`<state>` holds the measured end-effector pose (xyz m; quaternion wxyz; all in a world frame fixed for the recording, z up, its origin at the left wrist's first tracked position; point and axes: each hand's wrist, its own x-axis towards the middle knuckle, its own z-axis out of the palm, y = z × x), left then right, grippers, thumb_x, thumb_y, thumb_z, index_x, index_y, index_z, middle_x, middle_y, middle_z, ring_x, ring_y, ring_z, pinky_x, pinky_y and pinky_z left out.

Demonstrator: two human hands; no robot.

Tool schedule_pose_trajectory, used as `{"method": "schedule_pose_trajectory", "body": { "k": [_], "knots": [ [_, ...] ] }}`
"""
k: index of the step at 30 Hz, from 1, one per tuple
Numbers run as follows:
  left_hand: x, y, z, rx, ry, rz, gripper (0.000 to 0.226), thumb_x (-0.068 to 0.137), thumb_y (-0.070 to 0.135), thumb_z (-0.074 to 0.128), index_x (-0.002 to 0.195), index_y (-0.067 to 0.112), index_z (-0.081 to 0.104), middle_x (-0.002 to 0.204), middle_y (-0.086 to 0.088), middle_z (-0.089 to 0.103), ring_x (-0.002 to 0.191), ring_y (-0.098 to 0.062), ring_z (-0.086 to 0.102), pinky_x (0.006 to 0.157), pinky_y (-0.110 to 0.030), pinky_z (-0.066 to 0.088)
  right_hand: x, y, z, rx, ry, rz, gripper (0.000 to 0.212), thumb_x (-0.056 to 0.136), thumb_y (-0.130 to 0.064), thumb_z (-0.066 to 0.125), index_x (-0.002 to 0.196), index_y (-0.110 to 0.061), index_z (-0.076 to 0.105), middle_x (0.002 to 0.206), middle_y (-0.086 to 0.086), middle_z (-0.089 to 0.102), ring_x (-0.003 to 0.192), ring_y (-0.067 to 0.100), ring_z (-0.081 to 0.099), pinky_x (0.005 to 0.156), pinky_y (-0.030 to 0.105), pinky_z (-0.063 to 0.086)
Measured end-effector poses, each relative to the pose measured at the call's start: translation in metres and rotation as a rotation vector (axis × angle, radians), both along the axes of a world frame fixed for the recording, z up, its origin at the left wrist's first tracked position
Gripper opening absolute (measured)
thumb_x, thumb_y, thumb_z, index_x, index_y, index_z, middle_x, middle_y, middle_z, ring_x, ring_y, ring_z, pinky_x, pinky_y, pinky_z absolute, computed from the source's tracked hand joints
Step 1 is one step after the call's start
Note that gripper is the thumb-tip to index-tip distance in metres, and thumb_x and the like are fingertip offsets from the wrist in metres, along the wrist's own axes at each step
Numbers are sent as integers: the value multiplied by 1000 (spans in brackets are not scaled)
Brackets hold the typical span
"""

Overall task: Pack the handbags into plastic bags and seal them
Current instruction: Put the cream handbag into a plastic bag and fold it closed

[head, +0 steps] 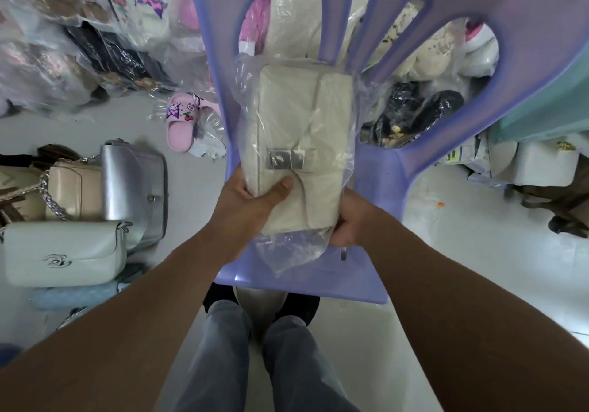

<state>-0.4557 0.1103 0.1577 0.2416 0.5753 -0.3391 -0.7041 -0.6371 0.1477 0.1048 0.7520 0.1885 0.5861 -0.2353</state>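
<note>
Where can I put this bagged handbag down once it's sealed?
Bare floor lies right of the purple chair, and in a strip between the pink slipper and the silver handbag. The chair seat under the cream handbag also looks free. Crowded: the handbag pile at left, the wrapped goods behind the chair.

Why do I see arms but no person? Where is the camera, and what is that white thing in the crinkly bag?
The camera sits on the person's head and looks down, so you see only their arms, legs and hands. The left hand and the right hand both grip a cream handbag that is inside a clear plastic bag. Right behind it is a purple chair. On the floor to the left lie more handbags, such as a silver handbag and a white handbag, plus a pink slipper.
</note>
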Motion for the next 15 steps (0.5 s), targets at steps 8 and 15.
{"method": "schedule_pose_trajectory", "body": {
  "k": [8,15],
  "knots": [
    [16,-16,-12,245,29,-151,45,83,22,79,125,19,66,115,-1,74,110,-21,69,92,-43,57,8,7,-32,147,106,11,55,84,-46,71,130,-15,71,129,7,72,115,26,68,81,35,58],
    [25,-19,-19,221,-40,-110,36,86,12,76,121,14,67,110,-5,75,106,-24,71,86,-36,60,10,-7,-30,12,413,341,16,96,-13,59,103,-1,68,90,15,67,77,27,64,74,41,60]
  ]
}}
